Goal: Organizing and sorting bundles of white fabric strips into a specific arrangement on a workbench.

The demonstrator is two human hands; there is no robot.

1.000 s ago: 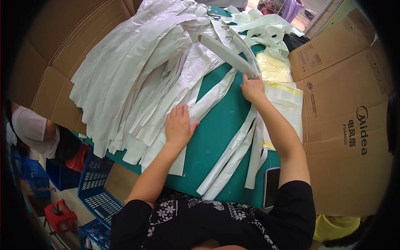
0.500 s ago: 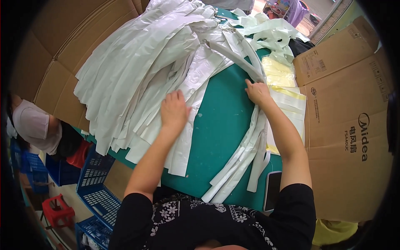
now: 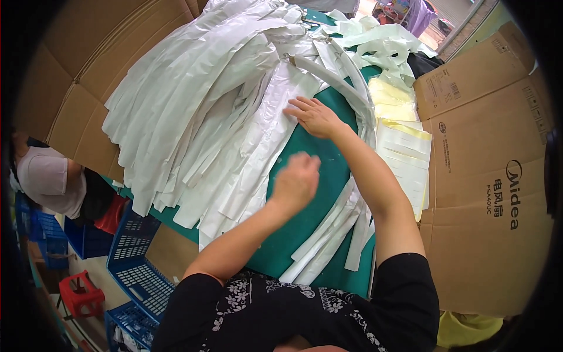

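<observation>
A large fan of white plastic strips lies layered across the left half of the green tabletop. Its right edge meets the fingertips of my right hand, whose fingers are stretched out and apart. My left hand, smeared by motion, hovers over the green top just right of the fan; its fingers look curled, but whether anything is in them is hidden. A thinner bundle of white strips curves down the right side, passing behind my right forearm. No strip shows within my right hand.
A large cardboard box walls the right side, and another cardboard sheet stands at left. Yellow-edged white sheets lie by the right box. Blue crates and a red stool are lower left, near a person.
My right hand has left the right bundle and moved left to the fan's edge. My left hand has come off the fan, moving right and down. The fan's right-hand strips have shifted left.
</observation>
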